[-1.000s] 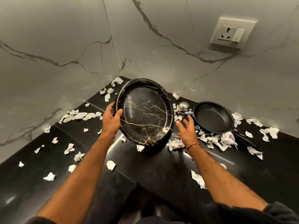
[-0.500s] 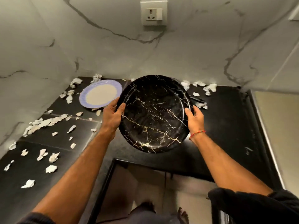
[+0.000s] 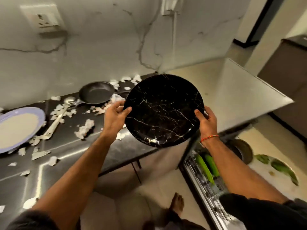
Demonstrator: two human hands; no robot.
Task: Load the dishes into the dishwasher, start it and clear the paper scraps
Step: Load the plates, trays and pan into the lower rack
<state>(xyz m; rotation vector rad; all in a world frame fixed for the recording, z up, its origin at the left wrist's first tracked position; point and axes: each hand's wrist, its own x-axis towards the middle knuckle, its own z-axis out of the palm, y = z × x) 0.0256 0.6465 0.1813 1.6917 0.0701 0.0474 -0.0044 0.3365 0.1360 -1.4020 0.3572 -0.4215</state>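
Note:
A large black plate [image 3: 163,110] with gold veins is held in the air past the right end of the black counter [image 3: 69,151]. My left hand [image 3: 115,115] grips its left rim and my right hand [image 3: 206,123] grips its right rim. Below on the right, a pulled-out dishwasher rack [image 3: 206,176] holds green items. A blue-rimmed plate [image 3: 18,128], a ladle [image 3: 58,117] and a dark frying pan [image 3: 96,94] lie on the counter among several torn paper scraps [image 3: 85,128].
A white appliance top [image 3: 249,95] stands to the right of the counter. Wall sockets [image 3: 43,19] sit on the marble wall. A round bowl [image 3: 242,150] and a plate with green items [image 3: 280,168] lie on the floor at right. My bare foot [image 3: 177,203] is below.
I have turned right, carrying the black plate from the counter corner to its right end. The dishwasher rack and floor have come into view; my right hand took hold of the rim.

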